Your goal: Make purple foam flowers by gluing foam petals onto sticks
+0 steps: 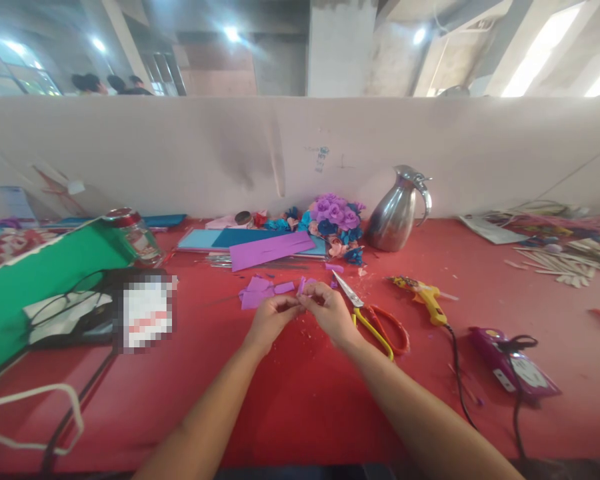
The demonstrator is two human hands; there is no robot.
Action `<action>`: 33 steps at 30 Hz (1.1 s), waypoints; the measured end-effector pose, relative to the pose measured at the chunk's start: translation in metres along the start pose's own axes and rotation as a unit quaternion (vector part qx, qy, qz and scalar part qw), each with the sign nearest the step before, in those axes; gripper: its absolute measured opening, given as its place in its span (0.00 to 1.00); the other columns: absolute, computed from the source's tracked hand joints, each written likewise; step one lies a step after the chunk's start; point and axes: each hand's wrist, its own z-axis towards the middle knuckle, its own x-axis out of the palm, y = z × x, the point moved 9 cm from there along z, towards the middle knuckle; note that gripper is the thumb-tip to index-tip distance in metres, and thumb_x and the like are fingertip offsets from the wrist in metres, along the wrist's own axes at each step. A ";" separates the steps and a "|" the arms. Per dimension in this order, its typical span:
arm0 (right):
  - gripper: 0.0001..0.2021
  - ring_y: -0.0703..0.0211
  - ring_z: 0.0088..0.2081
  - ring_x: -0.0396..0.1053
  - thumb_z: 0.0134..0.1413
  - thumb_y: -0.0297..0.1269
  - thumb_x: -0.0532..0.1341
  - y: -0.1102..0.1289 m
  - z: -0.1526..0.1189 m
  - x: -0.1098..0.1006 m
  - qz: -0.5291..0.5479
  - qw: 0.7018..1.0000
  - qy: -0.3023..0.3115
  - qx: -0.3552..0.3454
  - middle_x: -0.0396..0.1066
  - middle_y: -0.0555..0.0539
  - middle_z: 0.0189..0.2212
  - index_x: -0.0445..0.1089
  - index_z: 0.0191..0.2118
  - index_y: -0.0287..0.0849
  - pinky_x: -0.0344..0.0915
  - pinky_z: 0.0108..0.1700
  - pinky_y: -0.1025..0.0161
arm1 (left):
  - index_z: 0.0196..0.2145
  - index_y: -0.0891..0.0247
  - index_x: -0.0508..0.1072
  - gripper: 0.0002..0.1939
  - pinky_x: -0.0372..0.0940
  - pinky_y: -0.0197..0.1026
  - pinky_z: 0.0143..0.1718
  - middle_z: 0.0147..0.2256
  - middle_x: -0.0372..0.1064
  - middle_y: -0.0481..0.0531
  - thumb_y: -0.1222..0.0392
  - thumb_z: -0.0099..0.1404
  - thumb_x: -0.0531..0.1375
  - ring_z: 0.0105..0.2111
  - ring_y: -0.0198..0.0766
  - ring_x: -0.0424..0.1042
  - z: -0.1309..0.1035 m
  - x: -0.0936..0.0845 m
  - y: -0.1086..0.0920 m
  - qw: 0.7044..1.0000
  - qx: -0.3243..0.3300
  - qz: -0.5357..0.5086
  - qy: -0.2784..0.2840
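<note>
At the frame's centre, a small purple paper piece (303,285) is pinched between the fingertips of the nearly closed left hand (274,319) and right hand (329,312). Scissors (357,303) lie just right of them, purple scraps (257,293) just left. A paper-flower bunch (334,223) sits above centre, beside a metal jug (396,212).

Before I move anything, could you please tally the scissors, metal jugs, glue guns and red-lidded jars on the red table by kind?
Scissors: 1 pair
Metal jug: 1
Glue gun: 1
Red-lidded jar: 1
Total: 4
</note>
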 end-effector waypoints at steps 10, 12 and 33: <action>0.15 0.65 0.23 0.56 0.52 0.49 0.59 0.012 0.006 -0.070 0.061 0.971 -0.229 -0.031 0.59 0.55 0.18 0.66 0.25 0.42 0.56 0.28 0.66 | 0.25 0.62 0.75 0.09 0.60 0.38 0.38 0.25 0.70 0.47 0.53 0.52 0.66 0.30 0.36 0.66 0.003 -0.043 -0.010 0.985 0.073 -0.026 -0.152; 0.10 0.63 0.27 0.63 0.50 0.43 0.61 0.008 0.011 -0.072 0.033 0.974 -0.217 -0.049 0.67 0.52 0.23 0.69 0.31 0.42 0.60 0.32 0.65 | 0.24 0.62 0.74 0.09 0.59 0.37 0.38 0.25 0.68 0.46 0.54 0.53 0.65 0.30 0.35 0.65 0.004 -0.045 -0.013 0.983 0.098 -0.011 -0.155; 0.11 0.51 0.47 0.65 0.57 0.32 0.56 -0.021 0.027 0.005 -0.585 0.808 0.056 -0.035 0.76 0.43 0.41 0.76 0.39 0.42 0.57 0.50 0.58 | 0.25 0.61 0.74 0.05 0.61 0.38 0.34 0.25 0.71 0.46 0.57 0.53 0.62 0.28 0.37 0.67 0.013 -0.043 0.000 0.983 0.098 0.063 -0.140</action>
